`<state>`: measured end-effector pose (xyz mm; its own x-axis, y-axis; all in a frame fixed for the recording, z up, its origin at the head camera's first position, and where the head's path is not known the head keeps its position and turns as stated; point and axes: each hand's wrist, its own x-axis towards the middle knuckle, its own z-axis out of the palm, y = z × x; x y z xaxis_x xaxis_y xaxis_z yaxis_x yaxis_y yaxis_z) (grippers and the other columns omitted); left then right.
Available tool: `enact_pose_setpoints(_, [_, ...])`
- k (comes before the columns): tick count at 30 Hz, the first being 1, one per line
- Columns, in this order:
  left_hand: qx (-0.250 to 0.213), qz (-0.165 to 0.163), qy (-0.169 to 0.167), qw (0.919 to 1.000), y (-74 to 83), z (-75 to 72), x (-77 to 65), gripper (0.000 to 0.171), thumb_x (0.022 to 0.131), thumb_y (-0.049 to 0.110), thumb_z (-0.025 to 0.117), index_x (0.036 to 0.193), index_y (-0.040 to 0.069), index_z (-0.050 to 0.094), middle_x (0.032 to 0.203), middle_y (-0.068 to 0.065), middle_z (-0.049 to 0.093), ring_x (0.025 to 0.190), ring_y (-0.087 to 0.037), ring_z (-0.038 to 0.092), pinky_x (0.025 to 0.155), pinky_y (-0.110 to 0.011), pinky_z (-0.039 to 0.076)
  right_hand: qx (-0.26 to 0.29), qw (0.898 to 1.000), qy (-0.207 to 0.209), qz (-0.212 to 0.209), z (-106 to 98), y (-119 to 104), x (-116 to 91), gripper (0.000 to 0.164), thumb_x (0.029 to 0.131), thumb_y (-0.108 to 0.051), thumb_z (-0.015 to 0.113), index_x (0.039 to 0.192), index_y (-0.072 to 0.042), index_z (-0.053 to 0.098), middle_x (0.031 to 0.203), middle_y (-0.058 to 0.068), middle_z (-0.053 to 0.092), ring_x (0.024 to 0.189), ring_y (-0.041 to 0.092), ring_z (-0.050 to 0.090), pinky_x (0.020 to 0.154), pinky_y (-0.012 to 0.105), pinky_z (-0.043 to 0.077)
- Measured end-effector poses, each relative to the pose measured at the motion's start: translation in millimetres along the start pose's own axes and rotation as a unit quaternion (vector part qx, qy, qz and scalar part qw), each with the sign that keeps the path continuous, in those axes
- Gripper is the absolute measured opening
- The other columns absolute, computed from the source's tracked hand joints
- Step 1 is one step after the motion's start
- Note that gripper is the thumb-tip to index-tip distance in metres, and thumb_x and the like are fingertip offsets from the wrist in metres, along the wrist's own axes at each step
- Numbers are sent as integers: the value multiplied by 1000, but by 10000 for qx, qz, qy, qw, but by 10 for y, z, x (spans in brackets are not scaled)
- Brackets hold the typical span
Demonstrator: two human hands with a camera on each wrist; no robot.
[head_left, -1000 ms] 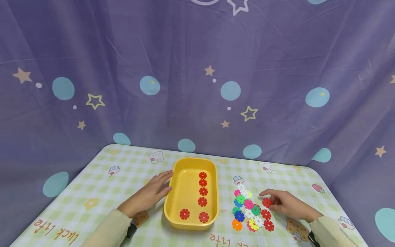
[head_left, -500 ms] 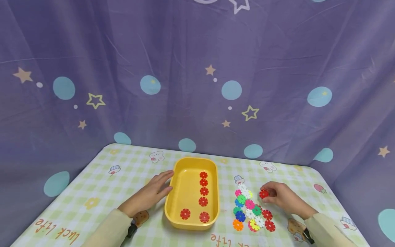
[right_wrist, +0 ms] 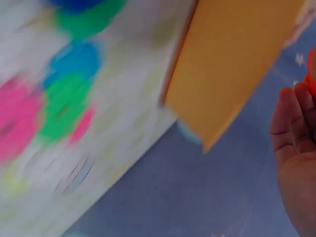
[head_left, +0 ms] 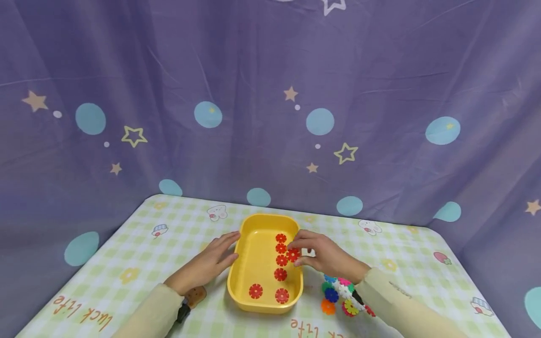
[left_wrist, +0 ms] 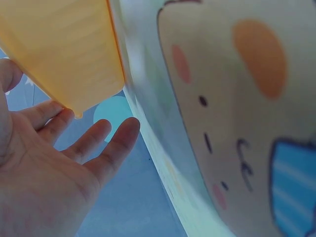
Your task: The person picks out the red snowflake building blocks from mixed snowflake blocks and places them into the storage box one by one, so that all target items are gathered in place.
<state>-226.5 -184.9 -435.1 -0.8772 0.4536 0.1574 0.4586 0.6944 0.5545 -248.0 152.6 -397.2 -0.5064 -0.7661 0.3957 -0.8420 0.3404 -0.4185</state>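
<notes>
A yellow plastic tray (head_left: 253, 308) stands in the middle of the table. Inside it lie several red snowflake discs (head_left: 280, 274), most of them in a column along the right side, with one disc (head_left: 255, 291) at the lower left. My right hand (head_left: 323, 253) pinches another red snowflake disc (head_left: 293, 255) over the tray's right rim; a red edge of it shows in the right wrist view. At the tray's left rim rests my left hand (head_left: 207, 265), fingers extended, and its fingertips (left_wrist: 64, 114) touch the yellow wall in the left wrist view.
Right of the tray lies a pile of mixed-colour snowflake discs (head_left: 331, 295), partly hidden under the right forearm. A checked cloth (head_left: 139, 263) covers the table, and a purple curtain (head_left: 253, 70) hangs behind it.
My right hand has picked up a red snowflake disc beside the pile and carried it left to the tray's right rim. The left hand stays at the tray.
</notes>
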Motion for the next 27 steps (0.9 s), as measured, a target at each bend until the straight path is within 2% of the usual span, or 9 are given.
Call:
enact_pose_setpoints(6, [-62,-62,-48,10000,-3,2,-4,57,100,38,46,150,15,30,153,-2,25,138,-26,23,109,-53,22,-42,9960,-891,-25,346,14,386,33,78,-22,77,108,-13,71,98,-9,58,88,12,54,83,22,47])
enact_pose_setpoints(12, [58,-201,-97,9997,7,8,-12,57,100,38,47,150,17,30,153,1,25,138,-24,24,108,-51,25,-280,9826,-1800,349,568,17,624,32,73,-32,79,102,-19,74,89,-13,56,74,5,52,70,13,44])
enact_pose_setpoints(15, [64,-204,-82,9997,11,5,-7,56,100,38,47,150,18,30,153,2,25,138,-23,24,109,-49,25,-536,9753,-2089,470,633,15,725,31,71,-35,81,100,-22,75,86,-14,55,73,2,49,70,12,42])
enact_pose_setpoints(19, [5,-137,-71,9999,18,-1,0,56,100,37,47,149,16,30,153,1,25,138,-23,24,108,-49,27,-660,9692,-2288,635,698,27,813,29,70,-34,82,97,-24,76,85,-16,56,74,1,50,71,12,43])
enact_pose_setpoints(22, [-26,-135,-83,9999,27,1,5,56,100,36,47,150,15,30,153,0,25,138,-23,25,108,-48,27,-527,9676,-2340,792,727,34,827,27,70,-33,82,95,-25,76,85,-17,57,75,0,52,72,12,44])
enact_pose_setpoints(27, [13,-241,-106,9997,8,2,2,57,100,39,46,150,18,29,154,2,24,138,-23,24,108,-49,27,-223,9711,-2191,920,685,-6,796,33,73,-28,82,104,-19,75,90,-14,59,77,2,54,72,13,45])
